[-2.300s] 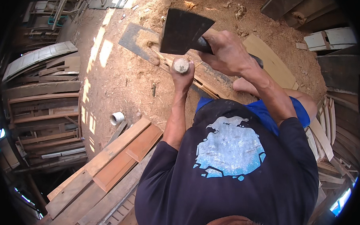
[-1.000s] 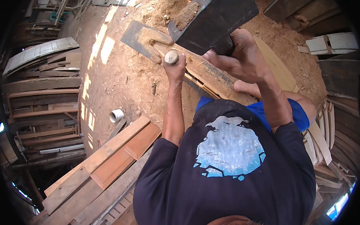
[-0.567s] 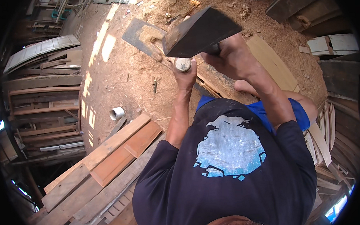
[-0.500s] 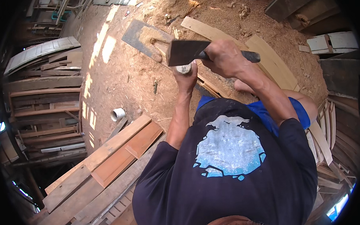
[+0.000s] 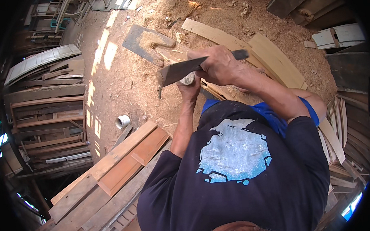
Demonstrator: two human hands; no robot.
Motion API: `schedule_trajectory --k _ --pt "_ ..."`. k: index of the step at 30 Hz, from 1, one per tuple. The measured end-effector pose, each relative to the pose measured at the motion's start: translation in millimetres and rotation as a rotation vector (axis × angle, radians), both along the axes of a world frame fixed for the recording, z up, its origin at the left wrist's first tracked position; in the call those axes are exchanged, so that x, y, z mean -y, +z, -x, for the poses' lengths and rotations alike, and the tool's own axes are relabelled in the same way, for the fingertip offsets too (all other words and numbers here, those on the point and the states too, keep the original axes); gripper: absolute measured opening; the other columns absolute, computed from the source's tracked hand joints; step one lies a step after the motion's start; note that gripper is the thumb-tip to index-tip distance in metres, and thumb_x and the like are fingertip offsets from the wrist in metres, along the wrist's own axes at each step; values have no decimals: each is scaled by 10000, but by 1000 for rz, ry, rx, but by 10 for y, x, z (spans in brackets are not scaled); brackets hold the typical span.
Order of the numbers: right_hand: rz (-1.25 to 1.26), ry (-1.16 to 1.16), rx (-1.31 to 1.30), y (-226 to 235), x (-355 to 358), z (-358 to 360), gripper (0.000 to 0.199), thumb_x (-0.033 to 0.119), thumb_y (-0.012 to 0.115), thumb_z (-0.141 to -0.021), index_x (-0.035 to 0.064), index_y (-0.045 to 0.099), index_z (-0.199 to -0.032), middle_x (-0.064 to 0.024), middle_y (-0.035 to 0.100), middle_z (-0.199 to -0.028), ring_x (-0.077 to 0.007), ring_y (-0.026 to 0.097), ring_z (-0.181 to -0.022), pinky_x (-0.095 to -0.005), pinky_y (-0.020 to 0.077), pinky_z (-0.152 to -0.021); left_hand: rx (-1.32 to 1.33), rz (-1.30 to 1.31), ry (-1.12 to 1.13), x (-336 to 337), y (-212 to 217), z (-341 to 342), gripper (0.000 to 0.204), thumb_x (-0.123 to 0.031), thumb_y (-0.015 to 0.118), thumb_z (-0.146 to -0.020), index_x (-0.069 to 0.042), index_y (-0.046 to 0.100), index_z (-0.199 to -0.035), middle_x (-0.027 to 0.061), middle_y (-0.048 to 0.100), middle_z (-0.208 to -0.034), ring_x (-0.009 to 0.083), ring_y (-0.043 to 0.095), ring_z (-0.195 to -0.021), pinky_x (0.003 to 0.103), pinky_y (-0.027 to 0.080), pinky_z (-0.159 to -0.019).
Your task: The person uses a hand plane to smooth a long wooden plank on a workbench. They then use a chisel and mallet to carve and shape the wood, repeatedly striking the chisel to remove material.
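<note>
My right hand (image 5: 219,65) is closed round the dark handle of a broad-bladed chopping tool (image 5: 178,71). Its flat blade points left and lies over my left hand (image 5: 189,90). That hand is wrapped round a thick handle with a round, pale end (image 5: 187,79), which faces up right beside the blade. Whether the two touch I cannot tell, and the lower part of the pale-ended handle is hidden. Beneath and beyond my hands lies a long wooden piece (image 5: 178,54), with a grey board (image 5: 138,40) heaped with sawdust at its far end.
Sawdust covers the ground (image 5: 138,84). Curved pale planks (image 5: 273,60) lie ahead to the right. At near left are stacked boards (image 5: 125,171), with a white cup-like container (image 5: 122,121) just beyond. Timber piles (image 5: 49,121) line the left side; more wood (image 5: 334,138) stands at right.
My right hand has shifted left, and the blade has come down and tilted, now showing narrower. My left hand keeps its hold on the pale-ended handle. The whole view has shifted slightly.
</note>
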State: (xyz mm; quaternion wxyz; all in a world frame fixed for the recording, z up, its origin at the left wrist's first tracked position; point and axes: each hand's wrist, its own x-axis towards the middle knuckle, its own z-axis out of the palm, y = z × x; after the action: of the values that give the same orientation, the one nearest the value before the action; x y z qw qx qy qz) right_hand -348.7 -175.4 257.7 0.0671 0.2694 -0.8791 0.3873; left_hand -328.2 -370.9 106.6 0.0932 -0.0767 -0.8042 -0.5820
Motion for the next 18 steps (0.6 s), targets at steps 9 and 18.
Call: schedule_trajectory --k 9,18 --pt "67 -55 287 131 -14 19 259 118 699 -765 94 656 -1019 -179 679 -759 -363 694 -784 -474 513 -706 8 82 -115 -131 -206 35 311 -46 763 -805 -15 616 -1077 79 668 -919 176 664 -870 326 544 -780" --pt "390 -51 294 440 -171 -90 312 34 746 -783 -9 671 -1083 -143 648 -790 -146 579 -697 -375 498 -680 144 -256 -55 87 40 306 240 -33 732 -866 20 654 -1086 67 704 -1035 139 678 -950 289 548 -846"
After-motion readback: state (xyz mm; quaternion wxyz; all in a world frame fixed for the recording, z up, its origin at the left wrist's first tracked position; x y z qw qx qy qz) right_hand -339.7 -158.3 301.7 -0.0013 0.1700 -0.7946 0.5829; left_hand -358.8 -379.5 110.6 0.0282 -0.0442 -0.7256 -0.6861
